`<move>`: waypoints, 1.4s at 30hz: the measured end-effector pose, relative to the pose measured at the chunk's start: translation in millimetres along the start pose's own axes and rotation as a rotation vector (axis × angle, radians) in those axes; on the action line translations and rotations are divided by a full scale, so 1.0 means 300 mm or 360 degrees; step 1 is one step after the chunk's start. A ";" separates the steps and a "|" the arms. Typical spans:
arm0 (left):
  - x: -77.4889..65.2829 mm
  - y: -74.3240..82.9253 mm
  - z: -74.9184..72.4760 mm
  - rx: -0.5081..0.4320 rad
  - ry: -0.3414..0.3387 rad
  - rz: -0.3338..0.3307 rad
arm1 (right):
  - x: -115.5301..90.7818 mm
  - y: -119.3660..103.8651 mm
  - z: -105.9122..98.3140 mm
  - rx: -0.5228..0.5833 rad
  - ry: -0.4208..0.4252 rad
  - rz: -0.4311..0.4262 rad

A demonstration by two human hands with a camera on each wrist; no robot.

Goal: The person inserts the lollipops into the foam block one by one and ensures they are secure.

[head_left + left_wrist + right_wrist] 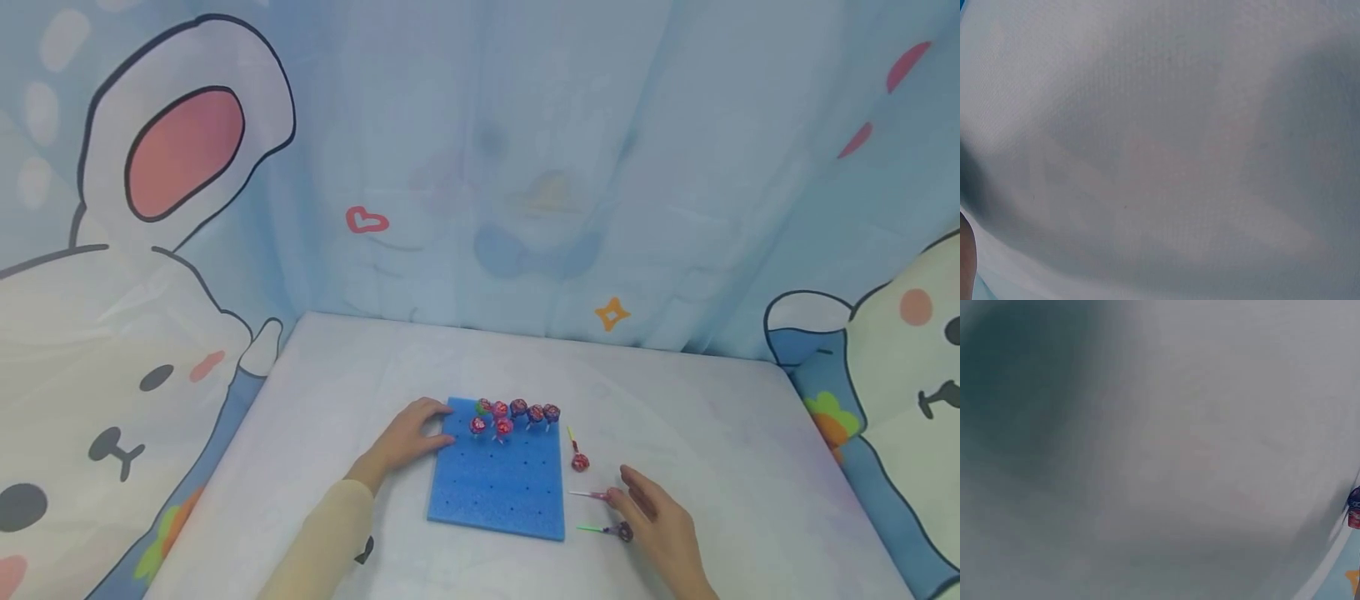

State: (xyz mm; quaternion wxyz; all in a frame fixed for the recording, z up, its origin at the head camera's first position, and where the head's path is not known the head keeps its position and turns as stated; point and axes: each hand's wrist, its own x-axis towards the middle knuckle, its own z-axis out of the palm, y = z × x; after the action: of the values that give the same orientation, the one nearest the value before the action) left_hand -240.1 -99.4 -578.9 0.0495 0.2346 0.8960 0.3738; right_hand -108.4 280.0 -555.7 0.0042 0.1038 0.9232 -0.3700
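A blue foam board with rows of small holes lies on the white cloth. Several wrapped lollipops stand in its far rows, most toward the right. My left hand rests at the board's left edge, fingers and thumb spread. To the right of the board, my right hand hovers with thumb and forefinger apart, the thumb by the head of a pink lollipop. A dark purple lollipop with a green stick lies just below it. Farther back is a red lollipop with a yellow stick.
White cloth covers the table, which ends at a blue cartoon curtain behind and at both sides. In the left wrist view, mostly cloth shows. A lollipop peeks in at the right wrist view's right edge.
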 end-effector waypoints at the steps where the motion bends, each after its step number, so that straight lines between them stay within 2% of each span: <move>1: -0.001 0.000 0.001 0.0000 0.0000 0.0002 | -0.004 0.007 -0.001 -0.0011 0.0007 0.0003; 11: -0.006 0.015 -0.006 -0.0006 -0.0006 -0.0017 | -0.053 0.068 -0.007 -0.0078 -0.0018 0.0049; 15: -0.005 0.012 -0.005 -0.0004 -0.0007 -0.0021 | -0.071 0.077 -0.008 -0.0121 0.0003 -0.0006; 23: -0.001 0.005 -0.002 0.0002 -0.0010 -0.0003 | -0.088 0.093 -0.004 -0.0219 -0.0156 0.0006; 29: -0.001 0.005 -0.001 0.0015 -0.0004 0.0013 | -0.085 0.094 -0.001 -0.0300 -0.0224 -0.0051; 35: 0.001 0.003 0.000 0.0010 0.0011 0.0045 | -0.083 0.099 -0.001 -0.0423 -0.0238 -0.0089; 38: 0.000 0.004 -0.001 0.0013 0.0006 0.0018 | -0.081 0.102 -0.003 -0.0465 -0.0213 -0.0131; 42: -0.002 0.004 -0.001 0.0008 0.0003 0.0001 | -0.080 0.108 -0.007 -0.0501 -0.0129 -0.0264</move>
State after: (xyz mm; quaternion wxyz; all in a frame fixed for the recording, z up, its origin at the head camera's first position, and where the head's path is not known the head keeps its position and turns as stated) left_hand -239.2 -99.0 -578.0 0.0479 0.2346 0.8969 0.3718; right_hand -78.4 299.8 -574.4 0.0270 0.0104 0.9742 -0.2238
